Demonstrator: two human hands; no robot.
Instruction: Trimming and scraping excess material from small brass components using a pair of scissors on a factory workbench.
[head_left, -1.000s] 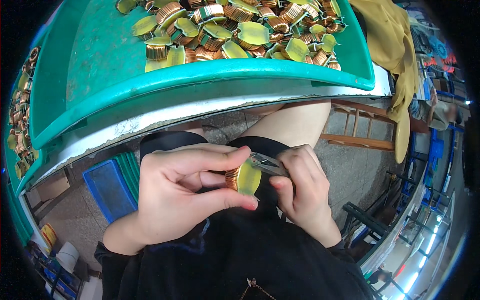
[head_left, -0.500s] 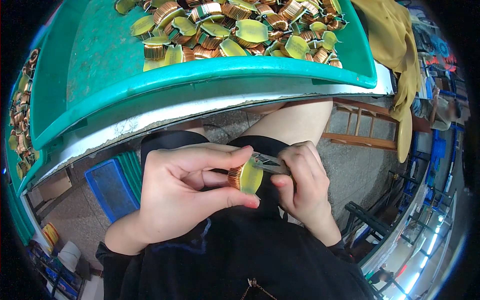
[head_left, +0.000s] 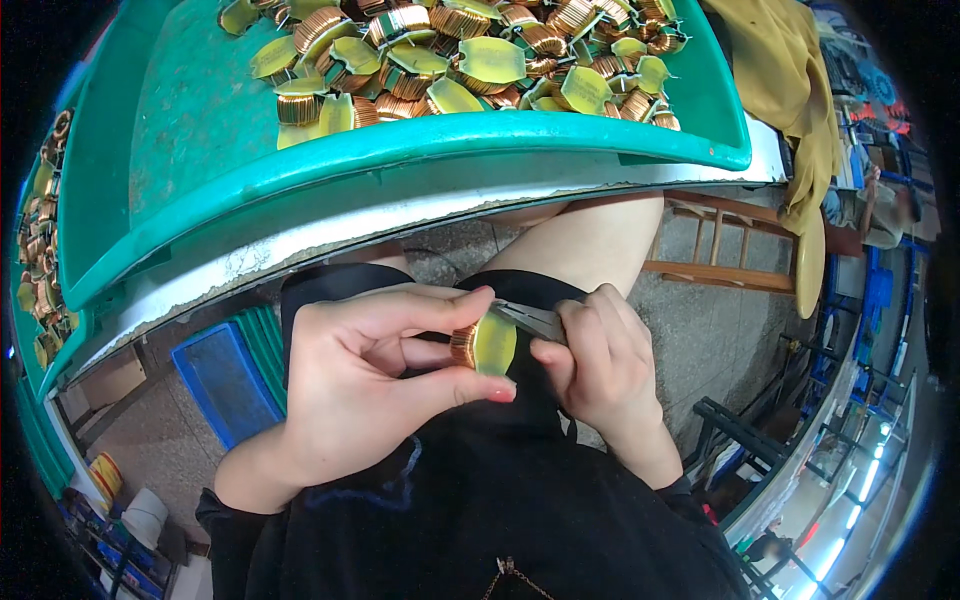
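Observation:
Above my lap, my left hand point(head_left: 370, 365) pinches a copper-wound toroidal coil point(head_left: 464, 345) between thumb and fingers. The coil's yellow base plate point(head_left: 496, 345) faces right. My right hand point(head_left: 608, 362) is closed round metal pliers point(head_left: 532, 319), whose handles are mostly hidden in the palm. The jaws reach the upper edge of the yellow plate, close to my left fingertips; whether they clamp a lead there I cannot tell. Beyond my hands, a green plastic tray point(head_left: 400, 140) holds a heap of similar coils point(head_left: 490, 62) with yellow plates.
The tray stands on a white-edged table point(head_left: 250, 258). More coils point(head_left: 40, 240) lie in a green container at the far left. A blue bin point(head_left: 225, 380) is on the floor at left, a wooden stool point(head_left: 720, 245) at right, and yellow cloth point(head_left: 785, 90) hangs by the tray.
The pliers have tilted, their jaws now closer together and nearer the upper edge of the plate. My right hand has shifted slightly left. My left hand keeps its hold on the coil.

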